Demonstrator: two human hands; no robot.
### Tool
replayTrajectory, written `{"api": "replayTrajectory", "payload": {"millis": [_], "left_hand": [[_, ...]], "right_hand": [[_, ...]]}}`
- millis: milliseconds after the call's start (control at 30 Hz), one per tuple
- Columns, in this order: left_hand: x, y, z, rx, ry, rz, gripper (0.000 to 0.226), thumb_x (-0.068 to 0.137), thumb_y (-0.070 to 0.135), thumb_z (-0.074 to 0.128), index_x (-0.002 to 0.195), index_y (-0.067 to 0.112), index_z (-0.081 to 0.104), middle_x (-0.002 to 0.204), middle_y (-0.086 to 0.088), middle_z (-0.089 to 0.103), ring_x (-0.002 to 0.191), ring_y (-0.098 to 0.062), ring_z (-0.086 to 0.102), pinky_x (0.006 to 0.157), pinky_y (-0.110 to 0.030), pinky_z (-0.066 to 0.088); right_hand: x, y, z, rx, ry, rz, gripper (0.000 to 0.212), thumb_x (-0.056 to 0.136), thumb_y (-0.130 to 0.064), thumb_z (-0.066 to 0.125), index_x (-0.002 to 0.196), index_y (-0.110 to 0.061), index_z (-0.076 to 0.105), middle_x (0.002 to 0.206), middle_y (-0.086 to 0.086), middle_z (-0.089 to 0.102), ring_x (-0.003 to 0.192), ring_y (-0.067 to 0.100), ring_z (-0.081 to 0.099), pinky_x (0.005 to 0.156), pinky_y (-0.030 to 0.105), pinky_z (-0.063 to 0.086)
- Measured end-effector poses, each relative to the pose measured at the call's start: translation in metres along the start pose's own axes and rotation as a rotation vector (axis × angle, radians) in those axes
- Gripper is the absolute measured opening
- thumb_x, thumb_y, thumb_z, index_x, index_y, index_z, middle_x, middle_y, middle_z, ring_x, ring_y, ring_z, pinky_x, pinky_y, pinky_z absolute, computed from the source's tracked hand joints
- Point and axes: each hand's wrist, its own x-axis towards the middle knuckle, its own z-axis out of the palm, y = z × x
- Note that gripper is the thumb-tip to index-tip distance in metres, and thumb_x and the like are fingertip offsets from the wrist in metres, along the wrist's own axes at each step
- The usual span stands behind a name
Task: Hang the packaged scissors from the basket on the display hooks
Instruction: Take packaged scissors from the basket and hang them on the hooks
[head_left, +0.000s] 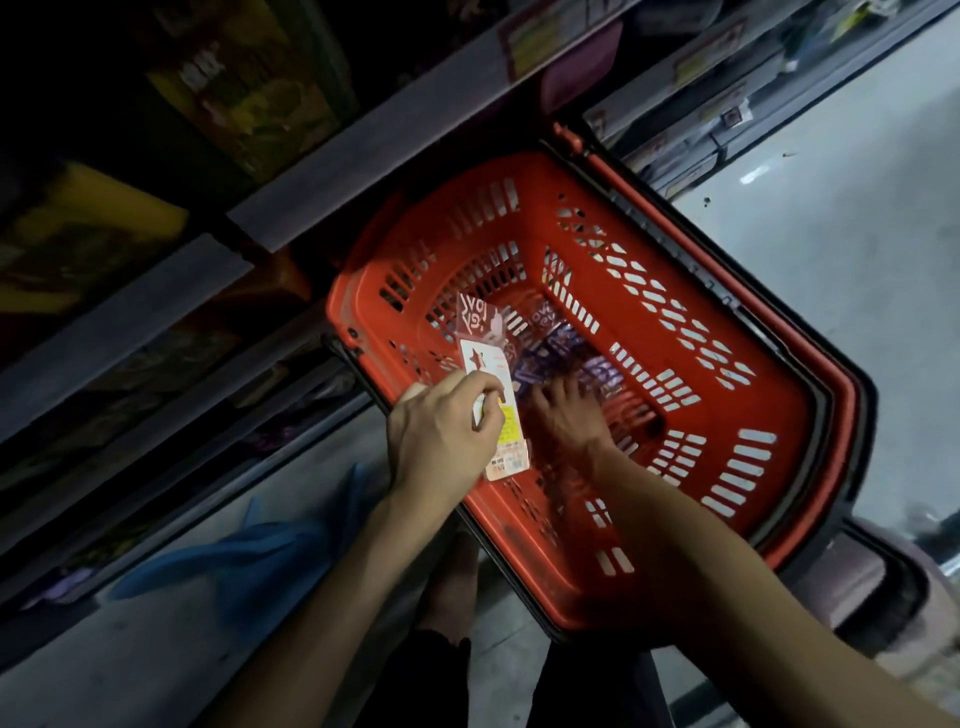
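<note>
A red plastic basket (727, 415) stands on the floor beside the shelving. My left hand (441, 436) holds a packaged pair of scissors (491, 364) over the basket's near left rim; the card back with a yellow label faces me. My right hand (563, 415) reaches down inside the basket and rests on the purple scissor packs (566, 353) lying on its bottom. Whether its fingers grip a pack is unclear in the dim, blurred view. No display hooks are visible.
Dark store shelves (363, 145) with boxed goods run along the left and top. A blue object (249, 551) lies on the floor at lower left. Grey floor (857, 260) opens to the right. A dark item (872, 582) sits by the basket's right corner.
</note>
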Motion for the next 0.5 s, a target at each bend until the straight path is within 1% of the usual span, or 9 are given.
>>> {"api": "replayTrajectory", "payload": {"millis": [33, 100, 167, 200, 233, 300, 367, 467, 500], "left_hand": [[0.000, 0.001, 0.000, 0.006, 0.003, 0.000, 0.005, 0.092, 0.026, 0.070, 0.094, 0.030, 0.072, 0.088, 0.009, 0.073, 0.069, -0.024, 0.064, 0.073, -0.035, 0.045], [0.000, 0.000, 0.000, 0.023, 0.009, 0.001, 0.005, 0.092, 0.026, 0.071, 0.093, 0.030, 0.072, 0.087, 0.009, 0.073, 0.068, -0.024, 0.063, 0.072, -0.035, 0.043], [0.000, 0.000, 0.001, 0.027, 0.010, 0.009, 0.004, 0.092, 0.027, 0.069, 0.094, 0.030, 0.072, 0.087, 0.009, 0.073, 0.068, -0.024, 0.063, 0.072, -0.035, 0.043], [0.000, -0.001, 0.001, 0.024, 0.010, 0.014, 0.005, 0.093, 0.028, 0.067, 0.094, 0.030, 0.072, 0.088, 0.009, 0.073, 0.068, -0.024, 0.063, 0.072, -0.035, 0.043], [0.000, -0.001, 0.002, 0.019, 0.010, 0.018, 0.006, 0.093, 0.029, 0.066, 0.094, 0.030, 0.072, 0.088, 0.009, 0.073, 0.068, -0.024, 0.063, 0.072, -0.035, 0.043], [0.000, -0.002, 0.003, 0.002, 0.011, 0.024, 0.010, 0.094, 0.030, 0.062, 0.095, 0.029, 0.072, 0.088, 0.008, 0.074, 0.067, -0.025, 0.063, 0.072, -0.036, 0.045], [0.000, -0.004, 0.003, -0.007, 0.006, 0.021, 0.012, 0.095, 0.031, 0.060, 0.095, 0.029, 0.072, 0.088, 0.008, 0.073, 0.067, -0.025, 0.063, 0.073, -0.037, 0.047], [0.000, -0.003, 0.002, -0.011, -0.010, 0.017, 0.012, 0.095, 0.032, 0.059, 0.096, 0.030, 0.071, 0.089, 0.009, 0.073, 0.068, -0.024, 0.064, 0.074, -0.037, 0.046], [0.000, -0.003, 0.002, -0.008, -0.009, 0.018, 0.012, 0.095, 0.032, 0.059, 0.095, 0.030, 0.071, 0.089, 0.009, 0.073, 0.067, -0.023, 0.063, 0.074, -0.036, 0.045]], "right_hand": [[-0.002, -0.002, -0.001, 0.003, -0.010, 0.015, 0.051, 0.098, -0.023, 0.049, 0.148, -0.014, 0.043, 0.138, 0.021, 0.052, 0.127, 0.042, 0.050, 0.090, 0.048, 0.051], [-0.002, -0.005, 0.001, 0.015, -0.015, 0.024, 0.059, 0.098, -0.028, 0.054, 0.152, -0.015, 0.035, 0.151, 0.022, 0.039, 0.139, 0.042, 0.039, 0.100, 0.050, 0.046], [-0.001, -0.006, 0.002, 0.048, -0.007, 0.061, 0.063, 0.100, -0.024, 0.050, 0.156, -0.016, 0.025, 0.160, 0.029, 0.022, 0.147, 0.047, 0.027, 0.110, 0.054, 0.037], [0.001, -0.005, 0.005, 0.059, 0.004, 0.070, 0.060, 0.101, -0.021, 0.047, 0.157, -0.017, 0.025, 0.160, 0.032, 0.020, 0.146, 0.049, 0.027, 0.111, 0.056, 0.036], [0.002, -0.005, 0.006, 0.065, 0.014, 0.068, 0.054, 0.102, -0.018, 0.044, 0.154, -0.017, 0.029, 0.156, 0.034, 0.026, 0.142, 0.051, 0.032, 0.108, 0.057, 0.038], [0.005, -0.006, 0.005, 0.051, 0.047, 0.053, 0.043, 0.102, -0.014, 0.040, 0.145, -0.014, 0.042, 0.140, 0.037, 0.045, 0.126, 0.052, 0.048, 0.096, 0.055, 0.049], [0.011, -0.009, 0.007, 0.014, 0.050, 0.070, 0.043, 0.099, -0.012, 0.034, 0.142, -0.012, 0.045, 0.126, 0.037, 0.056, 0.111, 0.049, 0.059, 0.085, 0.050, 0.055], [0.016, -0.015, 0.002, 0.007, 0.061, 0.106, 0.052, 0.098, -0.015, 0.018, 0.148, -0.008, 0.033, 0.127, 0.038, 0.056, 0.112, 0.048, 0.061, 0.090, 0.050, 0.052], [0.015, -0.017, -0.003, 0.007, 0.067, 0.117, 0.050, 0.099, -0.015, 0.017, 0.146, -0.007, 0.033, 0.127, 0.036, 0.057, 0.112, 0.047, 0.062, 0.091, 0.051, 0.052]]}}
